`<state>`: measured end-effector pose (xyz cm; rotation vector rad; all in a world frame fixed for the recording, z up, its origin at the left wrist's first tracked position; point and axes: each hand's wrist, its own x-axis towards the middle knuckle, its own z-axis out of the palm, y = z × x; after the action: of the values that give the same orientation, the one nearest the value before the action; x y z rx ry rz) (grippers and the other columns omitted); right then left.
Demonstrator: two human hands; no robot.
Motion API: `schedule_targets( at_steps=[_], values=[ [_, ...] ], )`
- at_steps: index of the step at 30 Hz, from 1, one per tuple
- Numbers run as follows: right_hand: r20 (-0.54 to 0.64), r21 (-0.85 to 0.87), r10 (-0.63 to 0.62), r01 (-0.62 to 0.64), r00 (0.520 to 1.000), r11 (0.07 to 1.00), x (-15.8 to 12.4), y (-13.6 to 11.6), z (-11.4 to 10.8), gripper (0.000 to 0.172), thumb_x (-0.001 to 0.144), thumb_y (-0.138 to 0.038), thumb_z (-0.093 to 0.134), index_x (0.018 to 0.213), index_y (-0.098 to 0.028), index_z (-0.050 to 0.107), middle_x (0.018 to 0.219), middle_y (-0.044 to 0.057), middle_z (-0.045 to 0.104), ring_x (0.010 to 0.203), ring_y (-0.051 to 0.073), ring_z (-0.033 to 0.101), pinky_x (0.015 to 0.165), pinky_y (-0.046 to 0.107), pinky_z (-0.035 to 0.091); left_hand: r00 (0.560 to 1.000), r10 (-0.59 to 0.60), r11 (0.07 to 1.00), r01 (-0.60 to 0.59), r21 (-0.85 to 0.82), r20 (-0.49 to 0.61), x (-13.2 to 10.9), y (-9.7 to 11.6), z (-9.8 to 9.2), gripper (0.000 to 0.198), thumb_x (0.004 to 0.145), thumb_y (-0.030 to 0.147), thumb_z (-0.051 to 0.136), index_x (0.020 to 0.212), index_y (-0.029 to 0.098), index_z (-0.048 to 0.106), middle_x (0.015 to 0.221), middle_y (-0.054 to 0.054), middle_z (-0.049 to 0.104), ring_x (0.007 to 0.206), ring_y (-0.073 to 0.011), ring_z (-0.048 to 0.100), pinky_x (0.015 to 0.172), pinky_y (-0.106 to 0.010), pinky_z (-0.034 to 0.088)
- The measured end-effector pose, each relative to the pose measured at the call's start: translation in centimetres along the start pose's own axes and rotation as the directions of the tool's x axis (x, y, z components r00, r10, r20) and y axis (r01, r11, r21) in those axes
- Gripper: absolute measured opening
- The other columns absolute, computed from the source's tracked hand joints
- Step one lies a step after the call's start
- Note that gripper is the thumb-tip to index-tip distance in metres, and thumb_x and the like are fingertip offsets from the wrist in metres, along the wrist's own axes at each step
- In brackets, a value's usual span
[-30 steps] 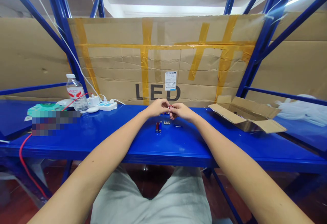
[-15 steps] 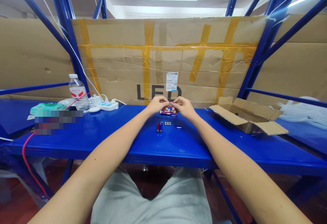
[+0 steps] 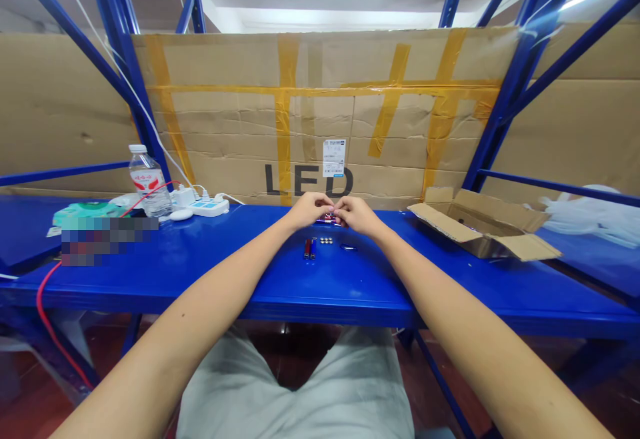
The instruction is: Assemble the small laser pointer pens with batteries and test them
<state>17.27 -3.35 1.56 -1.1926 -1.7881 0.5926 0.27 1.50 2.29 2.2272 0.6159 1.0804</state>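
My left hand (image 3: pixel 310 211) and my right hand (image 3: pixel 357 215) meet fingertip to fingertip over the far part of the blue table (image 3: pixel 185 275). Both are closed in a pinch; whatever sits between the fingertips is too small and covered to name. Just beneath and behind them lie shiny purple-red tubes (image 3: pixel 327 221), partly hidden by the fingers. Nearer to me a red tube (image 3: pixel 307 249) and a blue tube (image 3: pixel 313 248) lie side by side. Beside these is a small group of silver button cells (image 3: pixel 327 241), with a blue clip (image 3: pixel 349 247) to their right.
An open cardboard box (image 3: pixel 440 225) stands on the right, before a white plastic bag (image 3: pixel 595 215). On the left are a water bottle (image 3: pixel 150 185), a white power strip (image 3: pixel 210 207) and a green packet (image 3: pixel 85 214). A tall cardboard sheet (image 3: pixel 225 139) closes off the back.
My fingertips have drawn closer together, and the small thing between them shows less than before. The view has shifted slightly. The tubes, button cells and clip lie as they did.
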Motion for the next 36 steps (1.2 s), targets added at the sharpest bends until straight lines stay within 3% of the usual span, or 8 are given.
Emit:
schedule_targets(
  at_steps=[4,7,10,13,21,25,28,36],
  values=[
    [0.011,-0.064,0.077,-0.076,0.997,0.995,0.0,-0.1,-0.3,0.010,0.086,-0.011,0.053,0.083,-0.018,0.048,0.065,0.002,0.066,0.051,0.012,0.059,0.049,0.021,0.045,0.993,-0.044,0.996,0.052,0.077,-0.105,0.1,0.1,-0.7,0.014,0.075,0.024,0.066,0.083,0.012,0.067,0.078,-0.006,0.070,0.073,-0.0150,0.063,0.070,-0.027,0.048],
    [0.041,-0.337,0.164,-0.141,0.986,0.931,0.0,0.3,-1.0,0.006,0.085,-0.015,0.056,0.082,-0.017,0.052,0.062,0.003,0.066,0.051,0.013,0.059,0.051,0.022,0.044,0.985,-0.114,0.953,0.146,0.267,-0.129,-0.1,-0.2,-1.6,0.009,0.074,0.018,0.062,0.081,0.014,0.066,0.075,-0.004,0.068,0.071,-0.0140,0.061,0.069,-0.026,0.047],
    [0.136,-0.587,0.338,-0.199,0.931,0.785,-0.2,0.9,-1.9,0.015,0.085,-0.028,0.059,0.075,-0.016,0.058,0.056,0.004,0.062,0.047,0.014,0.055,0.049,0.025,0.042,0.983,-0.178,0.852,0.175,0.494,-0.041,-0.4,-1.2,-2.4,0.007,0.074,0.015,0.059,0.077,0.015,0.066,0.077,-0.004,0.068,0.074,-0.0154,0.060,0.070,-0.026,0.045],
    [0.200,-0.685,0.455,-0.208,0.868,0.699,-0.2,1.3,-2.4,0.026,0.084,-0.039,0.060,0.073,-0.016,0.062,0.055,0.004,0.059,0.044,0.014,0.051,0.048,0.027,0.039,0.959,-0.277,0.819,0.209,0.535,0.050,-0.6,-2.2,-2.7,0.008,0.073,0.017,0.061,0.076,0.015,0.068,0.078,-0.005,0.069,0.076,-0.0168,0.061,0.070,-0.026,0.044],
    [0.118,-0.753,0.452,-0.217,0.884,0.621,-0.4,0.7,-3.0,0.025,0.071,-0.041,0.071,0.076,-0.017,0.069,0.070,0.006,0.067,0.057,0.016,0.059,0.053,0.027,0.042,0.885,-0.420,0.791,0.248,0.560,0.201,-0.8,-1.8,-3.0,0.009,0.065,0.016,0.062,0.072,0.017,0.068,0.071,-0.003,0.067,0.068,-0.0152,0.059,0.062,-0.025,0.041],
    [0.108,-0.733,0.391,-0.192,0.914,0.652,-0.3,1.0,-2.9,0.019,0.073,-0.036,0.069,0.080,-0.019,0.072,0.078,0.006,0.070,0.066,0.018,0.063,0.056,0.026,0.043,0.833,-0.481,0.791,0.279,0.544,0.273,-0.9,-1.4,-3.3,0.009,0.063,0.016,0.061,0.071,0.017,0.065,0.067,-0.001,0.065,0.062,-0.0134,0.055,0.058,-0.024,0.040],
    [0.159,-0.698,0.319,-0.123,0.934,0.706,-0.1,1.3,-2.7,0.014,0.072,-0.022,0.068,0.085,-0.020,0.073,0.082,0.004,0.072,0.071,0.016,0.064,0.059,0.023,0.043,0.839,-0.454,0.812,0.251,0.528,0.301,-0.8,-1.6,-3.5,0.010,0.063,0.018,0.063,0.072,0.017,0.066,0.067,0.000,0.064,0.063,-0.0131,0.055,0.061,-0.024,0.040],
    [0.332,-0.591,0.317,-0.066,0.888,0.804,-0.3,1.0,-2.6,0.016,0.067,-0.011,0.061,0.077,-0.016,0.071,0.068,0.001,0.067,0.060,0.012,0.059,0.056,0.021,0.043,0.847,-0.451,0.805,0.250,0.538,0.282,-0.7,-1.9,-3.5,0.009,0.061,0.020,0.064,0.069,0.016,0.066,0.069,-0.001,0.065,0.065,-0.0133,0.055,0.063,-0.025,0.040]
  ],
)
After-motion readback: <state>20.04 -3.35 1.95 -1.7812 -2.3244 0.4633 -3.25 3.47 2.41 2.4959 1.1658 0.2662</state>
